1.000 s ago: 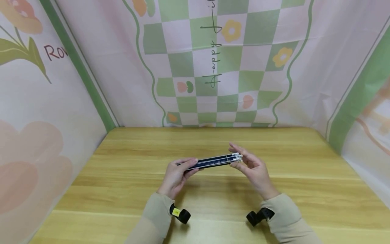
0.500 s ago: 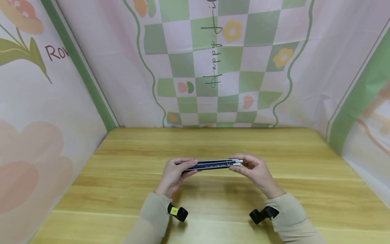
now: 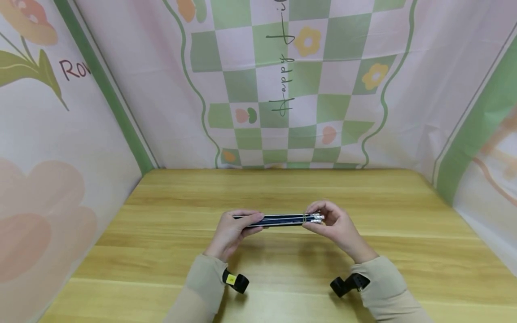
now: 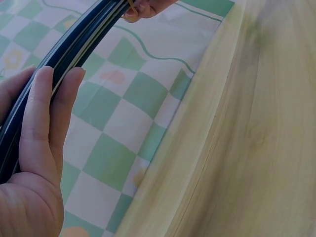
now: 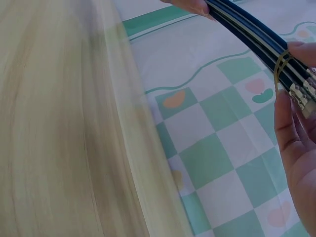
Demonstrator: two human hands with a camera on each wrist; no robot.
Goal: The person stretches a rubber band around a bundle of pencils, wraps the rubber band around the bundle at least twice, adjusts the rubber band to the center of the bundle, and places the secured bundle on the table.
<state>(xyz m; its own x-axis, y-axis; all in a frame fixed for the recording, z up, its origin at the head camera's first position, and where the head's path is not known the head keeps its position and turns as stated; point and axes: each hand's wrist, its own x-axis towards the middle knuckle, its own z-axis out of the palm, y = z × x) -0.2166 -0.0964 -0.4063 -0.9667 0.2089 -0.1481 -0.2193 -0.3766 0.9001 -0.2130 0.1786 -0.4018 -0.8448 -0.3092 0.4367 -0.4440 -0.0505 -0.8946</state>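
Observation:
A bundle of dark blue pencils (image 3: 282, 220) with silver ferrules and white erasers is held nearly level above the table. My left hand (image 3: 229, 231) grips its left part, thumb on top and fingers beneath; that end is hidden in the palm. Around the bundle, just short of the ferrules (image 5: 299, 95), runs a yellowish rubber band (image 5: 279, 69), looped more than once. My right hand (image 3: 338, 226) pinches the band at the eraser end, thumb on the near side and fingers on the far side. In the right wrist view the band stretches out to a fingertip.
The wooden table (image 3: 282, 278) lies under both hands. Behind it hangs a green-and-white checked cloth (image 3: 274, 139), with printed cloth (image 3: 101, 188) along the left side too. A black wrist camera (image 3: 241, 283) is strapped on each sleeve.
The bundle has tipped from slanting up at the right to nearly level. The right hand's raised fingers have come down onto the rubber band. The left hand keeps its grip.

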